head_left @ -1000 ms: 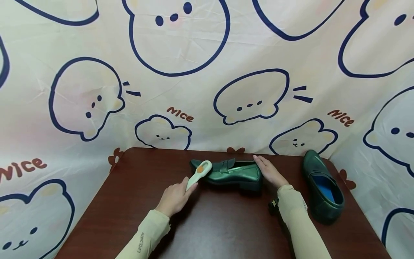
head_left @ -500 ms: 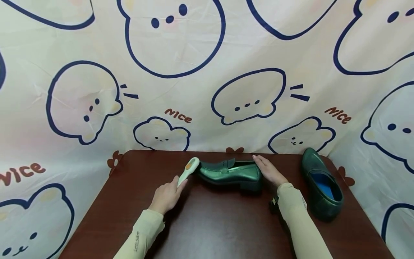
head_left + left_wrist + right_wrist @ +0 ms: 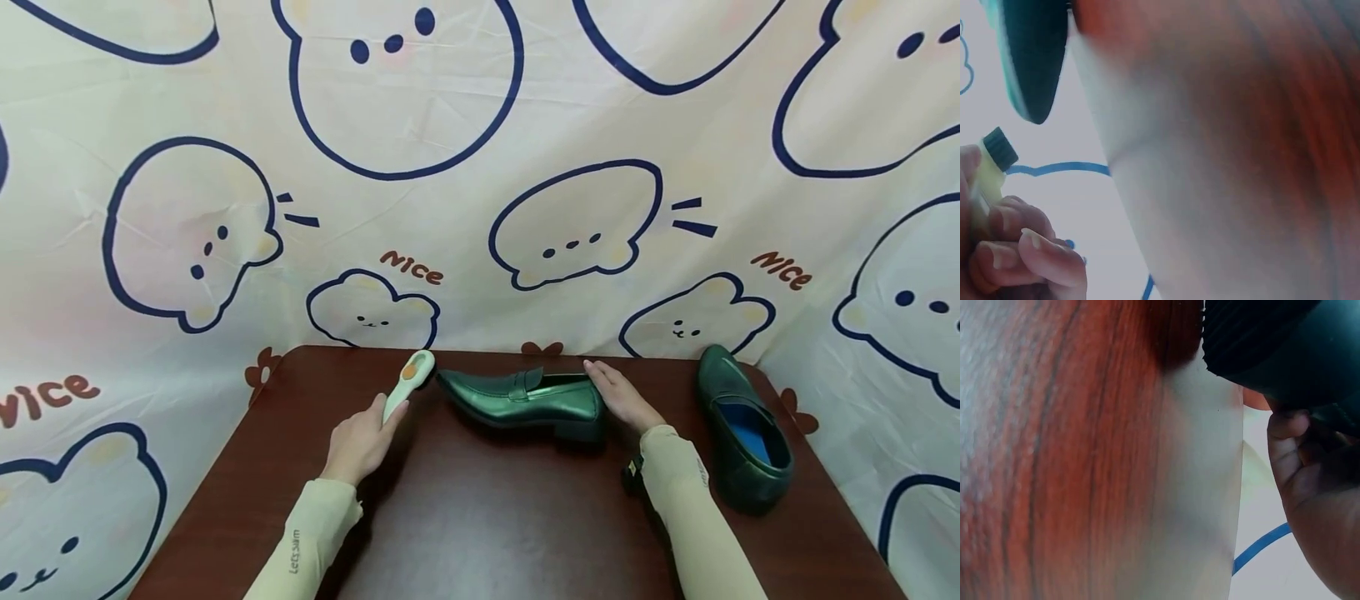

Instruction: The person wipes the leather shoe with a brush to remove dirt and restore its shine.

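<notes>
In the head view, a green loafer (image 3: 517, 404) stands sideways at the back of the table, toe to the left. My left hand (image 3: 358, 439) grips a small brush (image 3: 408, 379) with a pale handle and an orange spot, its head just left of the toe. Dark bristles at the end of the brush (image 3: 1000, 149) show in the left wrist view, below the dark toe of the loafer (image 3: 1036, 69). My right hand (image 3: 626, 400) rests against the back of the heel, fingers extended upward along it; the right wrist view shows it touching the heel (image 3: 1310, 359) from below.
The matching green loafer (image 3: 750, 446), with a blue insole, lies at the right edge of the dark wooden table (image 3: 480, 517). A patterned cloth (image 3: 465, 208) hangs close behind the table and along its sides.
My left hand has drawn the brush leftward along the front of the loafer and off past the toe. The right hand stays at the heel.
</notes>
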`<state>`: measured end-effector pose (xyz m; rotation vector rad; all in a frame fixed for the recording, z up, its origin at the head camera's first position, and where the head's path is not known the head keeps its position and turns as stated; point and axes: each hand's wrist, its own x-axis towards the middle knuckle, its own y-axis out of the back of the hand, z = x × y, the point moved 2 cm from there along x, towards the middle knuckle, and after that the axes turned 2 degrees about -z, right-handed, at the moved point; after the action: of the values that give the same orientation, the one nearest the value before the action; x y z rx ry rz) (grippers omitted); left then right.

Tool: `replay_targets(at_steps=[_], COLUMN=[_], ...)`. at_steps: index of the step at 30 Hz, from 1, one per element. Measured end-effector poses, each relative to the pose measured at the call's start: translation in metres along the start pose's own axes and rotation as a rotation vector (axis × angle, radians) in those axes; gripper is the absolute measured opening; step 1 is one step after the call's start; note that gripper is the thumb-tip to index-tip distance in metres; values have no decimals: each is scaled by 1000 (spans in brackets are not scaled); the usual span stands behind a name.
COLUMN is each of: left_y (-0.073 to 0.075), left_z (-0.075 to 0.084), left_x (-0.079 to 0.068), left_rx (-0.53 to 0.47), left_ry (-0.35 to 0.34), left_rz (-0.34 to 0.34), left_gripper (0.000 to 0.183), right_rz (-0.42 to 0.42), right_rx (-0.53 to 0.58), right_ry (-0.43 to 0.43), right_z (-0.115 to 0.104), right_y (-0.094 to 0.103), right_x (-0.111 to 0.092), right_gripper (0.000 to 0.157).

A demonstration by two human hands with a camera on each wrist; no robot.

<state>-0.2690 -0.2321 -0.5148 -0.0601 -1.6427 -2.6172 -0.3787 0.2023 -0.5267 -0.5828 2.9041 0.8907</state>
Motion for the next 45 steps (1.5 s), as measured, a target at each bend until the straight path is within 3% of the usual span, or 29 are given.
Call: replay_targets(at_steps=[5, 10, 23, 31, 38, 41, 45], left_y=[-1, -9, -11, -7, -2, -1, -4], left_z=[14, 25, 5, -12, -20, -14, 4], left_x=[-5, -8, 0, 6, 9, 8, 4], left_rx=[-66, -12, 89, 142, 109, 58, -5], left_ry=[-129, -251, -184, -125, -80, -106, -210], left_rz=[-55, -118, -115, -56, -5, 1, -85], left_gripper=[52, 47, 51, 53, 59, 60, 54], right_rz=[17, 25, 19, 8, 8, 9, 5], right_rx=[4, -8, -10, -10, -10, -8, -5], right_ry=[21, 24, 7, -23, -23, -39, -37], right_z=[-2, -4, 1, 1, -1, 0, 0], right_y=[-1, 0, -3, -3, -3, -3, -1], right_x=[2, 3, 6, 4, 2, 1, 0], right_gripper=[77, 79, 84, 86, 88, 89, 89])
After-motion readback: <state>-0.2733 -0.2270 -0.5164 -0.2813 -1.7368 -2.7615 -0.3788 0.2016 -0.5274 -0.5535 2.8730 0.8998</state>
